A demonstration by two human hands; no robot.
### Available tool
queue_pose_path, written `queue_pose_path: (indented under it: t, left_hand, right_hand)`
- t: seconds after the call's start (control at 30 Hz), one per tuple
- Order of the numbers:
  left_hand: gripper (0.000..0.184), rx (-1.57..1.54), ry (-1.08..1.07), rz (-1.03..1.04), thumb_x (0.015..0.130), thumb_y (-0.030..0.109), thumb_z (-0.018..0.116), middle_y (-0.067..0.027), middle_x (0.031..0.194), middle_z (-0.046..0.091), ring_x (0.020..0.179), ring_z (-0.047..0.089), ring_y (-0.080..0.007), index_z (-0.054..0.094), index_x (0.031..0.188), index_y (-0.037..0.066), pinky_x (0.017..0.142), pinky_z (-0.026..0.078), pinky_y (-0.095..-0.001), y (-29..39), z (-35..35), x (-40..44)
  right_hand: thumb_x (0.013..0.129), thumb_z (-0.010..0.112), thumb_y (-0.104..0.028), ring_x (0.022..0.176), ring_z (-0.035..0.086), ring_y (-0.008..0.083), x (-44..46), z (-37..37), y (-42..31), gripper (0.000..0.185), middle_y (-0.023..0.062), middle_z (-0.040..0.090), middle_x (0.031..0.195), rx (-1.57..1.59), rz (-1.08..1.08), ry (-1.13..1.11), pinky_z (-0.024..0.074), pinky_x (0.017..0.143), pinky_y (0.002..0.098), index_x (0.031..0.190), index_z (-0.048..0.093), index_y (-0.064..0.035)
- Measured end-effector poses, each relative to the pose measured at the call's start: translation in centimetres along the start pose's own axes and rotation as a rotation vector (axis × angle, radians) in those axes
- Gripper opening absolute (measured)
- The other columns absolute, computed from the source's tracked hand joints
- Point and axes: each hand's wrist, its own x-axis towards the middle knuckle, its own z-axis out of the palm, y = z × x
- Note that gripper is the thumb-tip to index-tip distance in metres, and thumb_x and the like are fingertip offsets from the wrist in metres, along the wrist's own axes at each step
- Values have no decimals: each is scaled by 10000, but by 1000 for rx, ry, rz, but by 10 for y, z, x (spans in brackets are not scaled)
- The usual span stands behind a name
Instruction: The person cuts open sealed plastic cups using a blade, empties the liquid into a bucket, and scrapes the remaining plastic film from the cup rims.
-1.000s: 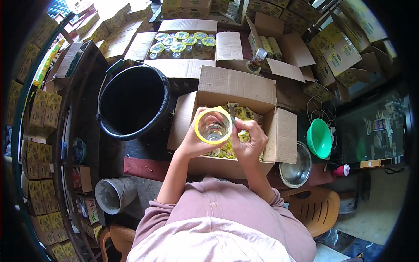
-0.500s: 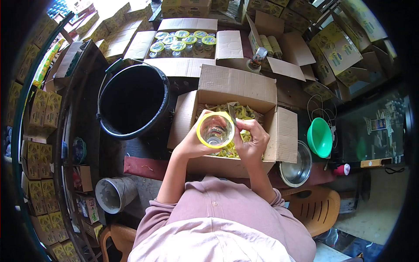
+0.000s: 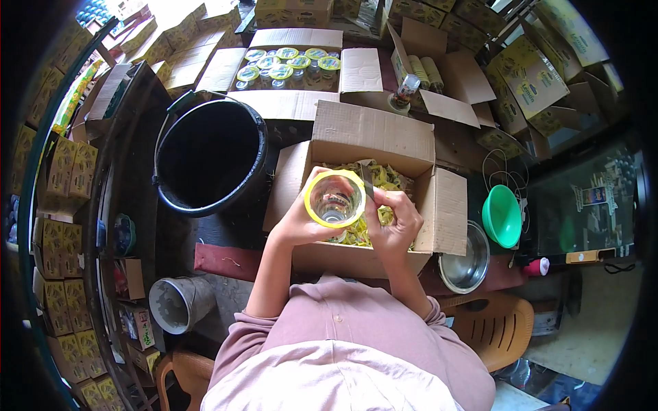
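The clear cup point(image 3: 343, 207) has a yellow rim and is over the open brown box point(image 3: 373, 130), in the middle. Its open top tips up, so I can see down inside it. The left hand point(image 3: 298, 222) is closed around the cup from the 8 o'clock side. The right hand point(image 3: 396, 222) is at the cup's 3 o'clock side. Its thumb and finger pinch a thin, dark blade point(image 3: 367, 178), which points up to 12 o'clock, close by the yellow rim. I cannot tell if the blade touches the rim.

Under the hands, the brown box has lots of crumpled yellow bits point(image 3: 389, 177) in it. Its flaps are open.

Going out from the cup, a big black bucket point(image 3: 261, 164) is near 10 o'clock. Between 11 and 12 o'clock, an open box of cups point(image 3: 281, 105) shows many cups with yellow-edged tops. Near 1 o'clock, a glass jar point(image 3: 406, 89) is just beside a box with two rolls point(image 3: 449, 108). A green bowl point(image 3: 502, 216) leans at 3 o'clock. A shiny metal bowl point(image 3: 473, 277) is at 4 o'clock, with an orange chair point(image 3: 510, 329) just past it. A gray bucket point(image 3: 195, 308) is at 8 o'clock.
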Motion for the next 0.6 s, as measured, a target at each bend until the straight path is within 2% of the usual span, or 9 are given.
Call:
queue_pose_path:
  t: [0.1,0.5,0.6]
  left_hand:
    - [639,56,-15,-3,565,67,741,-60,1014,452,983,488,-146,421,1117,36,880,408,-275,1,-1,0]
    - [603,51,2,-28,586,49,737,-57,1023,418,985,473,-142,438,1109,28,869,415,-269,3,1,-1]
    - [619,71,5,-26,583,40,739,-57,1026,426,981,480,-142,428,1119,28,866,418,-267,3,2,-2]
  right_hand:
    - [687,677,56,615,611,144,-6,-3,1,161,79,622,730,-22,-6,-1,478,562,246,824,631,-16]
    - [666,688,55,621,618,171,-14,-4,-3,162,95,624,721,-103,-52,21,495,576,260,800,630,-15]
    - [662,685,61,620,618,170,-16,-3,-4,170,96,623,720,-83,-3,13,495,575,262,804,630,-14]
